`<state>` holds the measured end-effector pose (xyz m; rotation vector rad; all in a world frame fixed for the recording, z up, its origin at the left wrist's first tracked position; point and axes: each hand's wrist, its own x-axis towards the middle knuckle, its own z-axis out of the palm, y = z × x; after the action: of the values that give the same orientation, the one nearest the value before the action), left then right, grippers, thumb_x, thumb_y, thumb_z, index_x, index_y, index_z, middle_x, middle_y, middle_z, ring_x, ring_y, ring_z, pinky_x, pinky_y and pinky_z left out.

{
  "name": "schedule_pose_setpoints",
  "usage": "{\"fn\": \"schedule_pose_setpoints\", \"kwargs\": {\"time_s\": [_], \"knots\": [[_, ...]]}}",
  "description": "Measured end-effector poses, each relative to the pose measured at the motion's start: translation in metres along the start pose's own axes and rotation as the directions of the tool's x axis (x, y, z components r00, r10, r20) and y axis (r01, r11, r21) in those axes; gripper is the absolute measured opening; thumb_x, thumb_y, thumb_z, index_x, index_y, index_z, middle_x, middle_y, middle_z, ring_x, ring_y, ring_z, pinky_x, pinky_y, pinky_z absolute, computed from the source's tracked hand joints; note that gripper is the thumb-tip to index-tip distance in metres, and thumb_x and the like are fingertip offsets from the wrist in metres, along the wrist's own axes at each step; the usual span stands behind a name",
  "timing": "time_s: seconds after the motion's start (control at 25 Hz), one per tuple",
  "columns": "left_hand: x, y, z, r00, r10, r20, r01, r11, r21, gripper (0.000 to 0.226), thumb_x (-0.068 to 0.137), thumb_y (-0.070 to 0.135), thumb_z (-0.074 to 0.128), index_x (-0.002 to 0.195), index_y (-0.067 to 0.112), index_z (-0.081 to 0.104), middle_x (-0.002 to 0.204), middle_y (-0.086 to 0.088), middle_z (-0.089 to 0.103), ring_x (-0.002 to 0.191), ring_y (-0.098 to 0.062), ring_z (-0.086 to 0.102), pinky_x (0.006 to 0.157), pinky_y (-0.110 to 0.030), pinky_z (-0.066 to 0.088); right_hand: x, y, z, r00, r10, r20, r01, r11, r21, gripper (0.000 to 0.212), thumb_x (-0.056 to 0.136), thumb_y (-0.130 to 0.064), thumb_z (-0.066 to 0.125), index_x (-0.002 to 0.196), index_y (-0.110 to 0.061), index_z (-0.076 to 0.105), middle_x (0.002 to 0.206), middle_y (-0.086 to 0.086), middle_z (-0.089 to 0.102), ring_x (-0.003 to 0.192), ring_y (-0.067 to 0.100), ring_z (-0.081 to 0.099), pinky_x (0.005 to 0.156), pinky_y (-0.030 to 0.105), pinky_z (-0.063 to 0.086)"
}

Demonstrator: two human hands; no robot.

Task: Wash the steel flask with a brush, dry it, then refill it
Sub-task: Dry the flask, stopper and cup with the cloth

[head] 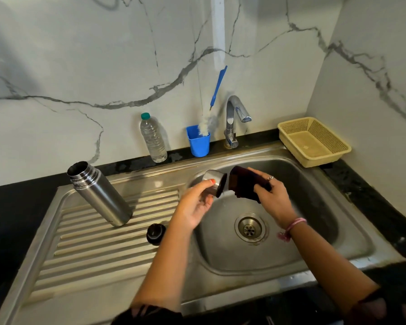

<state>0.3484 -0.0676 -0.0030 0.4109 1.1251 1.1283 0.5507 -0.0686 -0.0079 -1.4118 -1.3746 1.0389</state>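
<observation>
- The left hand (pixel 195 205) reaches in over the sink's left rim, palm turned up, and holds the steel cap (pixel 212 181) between thumb and curled fingers.
- The cap lies on its side above the basin, its dark open mouth facing right.
- The right hand (pixel 271 195) comes from the right, fingers wrapped round a dark cloth (pixel 242 184) and its wrist bent down toward the drain (pixel 251 227).
- The bunched front end of the cloth meets the cap's mouth; whether it goes inside cannot be told.
- A ring shows on one right finger, and a pink thread band sits on that wrist.
- The flask (pixel 99 193) stands open on the ribbed drainboard (pixel 92 242) left of the basin, well apart from both hands.
- Its body is brushed steel, with a threaded neck and a dark inside.
- A black stopper (pixel 155 233) lies on the drainboard near the flask's base, just beside the left forearm.
- The brush (pixel 211 109), blue-handled with white bristles, stands head down in a blue cup (pixel 198 144) by the wall.
- A water bottle (pixel 152 139) with a green lid stands left of the cup; the tap (pixel 234 118) stands right of it.
- A cream basket (pixel 314 141) sits on the counter in the far right corner.
</observation>
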Motion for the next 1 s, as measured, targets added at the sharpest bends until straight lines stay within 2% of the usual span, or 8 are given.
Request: {"fn": "schedule_pose_setpoints", "kwargs": {"time_s": [0.12,0.24,0.4,0.6,0.72,0.8,0.92,1.0], "knots": [[-0.009,-0.03,0.015,0.989,-0.145,0.041,0.149,0.897,-0.416,0.043,0.067,0.023,0.077,0.104,0.006,0.062,0.098,-0.014,0.067,0.09,-0.023,0.06,0.081,-0.033,0.049,0.004,-0.009,-0.015,0.999,-0.034,-0.023,0.035,0.997,0.062,0.051,0.089,0.001,0.049,0.121,-0.037,0.06,0.098,-0.013,0.066,0.082,-0.004,0.061,0.074,0.015,0.047],[-0.019,-0.044,0.033,0.987,-0.15,0.052,0.154,0.827,-0.541,0.052,0.07,0.025,0.074,0.114,0.001,0.059,0.113,-0.021,0.066,0.105,-0.033,0.062,0.09,-0.044,0.051,0.008,-0.015,-0.022,0.998,-0.055,0.002,0.055,0.993,0.101,0.049,0.089,0.006,0.047,0.127,-0.024,0.058,0.096,-0.011,0.065,0.078,-0.009,0.061,0.069,0.009,0.046],[-0.034,-0.047,0.053,0.996,-0.086,0.039,0.094,0.866,-0.491,0.038,0.082,0.019,0.071,0.115,0.003,0.062,0.105,-0.021,0.072,0.105,-0.031,0.067,0.093,-0.043,0.053,0.01,-0.018,-0.018,0.985,-0.049,0.166,0.056,0.998,-0.039,0.056,0.09,0.0,0.05,0.144,-0.016,0.042,0.122,0.002,0.06,0.096,0.005,0.06,0.079,0.012,0.045],[-0.041,-0.045,0.066,0.999,-0.04,-0.037,0.019,0.891,-0.454,0.033,0.083,0.019,0.072,0.112,0.004,0.065,0.094,-0.014,0.075,0.094,-0.023,0.071,0.088,-0.036,0.056,-0.003,-0.025,-0.011,0.933,-0.224,0.282,0.297,0.921,-0.25,0.069,0.086,0.003,0.054,0.149,-0.012,0.029,0.147,0.002,0.042,0.135,0.012,0.038,0.102,0.008,0.026],[-0.041,-0.047,0.069,0.996,-0.015,-0.087,-0.021,0.916,-0.402,0.016,0.088,0.016,0.068,0.102,0.007,0.069,0.085,-0.008,0.076,0.084,-0.018,0.071,0.083,-0.034,0.056,-0.012,-0.021,-0.01,0.82,-0.376,0.431,0.551,0.723,-0.416,0.073,0.088,0.0,0.053,0.151,-0.014,0.018,0.157,0.002,0.019,0.144,0.008,0.007,0.116,0.023,0.004],[-0.045,-0.05,0.071,0.997,0.001,-0.08,-0.033,0.92,-0.392,0.012,0.089,0.014,0.066,0.098,0.008,0.07,0.085,-0.008,0.075,0.078,-0.017,0.072,0.074,-0.031,0.058,-0.013,-0.013,-0.012,0.754,-0.444,0.485,0.648,0.626,-0.434,0.073,0.089,-0.003,0.053,0.151,-0.018,0.016,0.158,-0.003,0.015,0.146,0.01,0.002,0.118,0.034,0.0],[-0.052,-0.051,0.071,0.999,0.026,-0.026,-0.034,0.906,-0.422,0.024,0.085,0.014,0.069,0.107,0.004,0.066,0.097,-0.015,0.074,0.089,-0.022,0.073,0.08,-0.034,0.059,-0.008,-0.007,-0.021,0.831,-0.406,0.381,0.527,0.794,-0.303,0.077,0.084,0.0,0.053,0.15,-0.026,0.022,0.155,-0.005,0.028,0.145,0.015,0.022,0.119,0.052,0.015],[-0.054,-0.049,0.073,0.999,0.037,0.001,-0.032,0.892,-0.452,0.039,0.078,0.016,0.072,0.114,0.002,0.063,0.108,-0.019,0.072,0.098,-0.026,0.071,0.085,-0.036,0.058,-0.007,-0.012,-0.026,0.881,-0.368,0.297,0.44,0.867,-0.232,0.077,0.081,0.002,0.052,0.147,-0.029,0.028,0.148,-0.006,0.039,0.139,0.015,0.035,0.116,0.055,0.021]]}}
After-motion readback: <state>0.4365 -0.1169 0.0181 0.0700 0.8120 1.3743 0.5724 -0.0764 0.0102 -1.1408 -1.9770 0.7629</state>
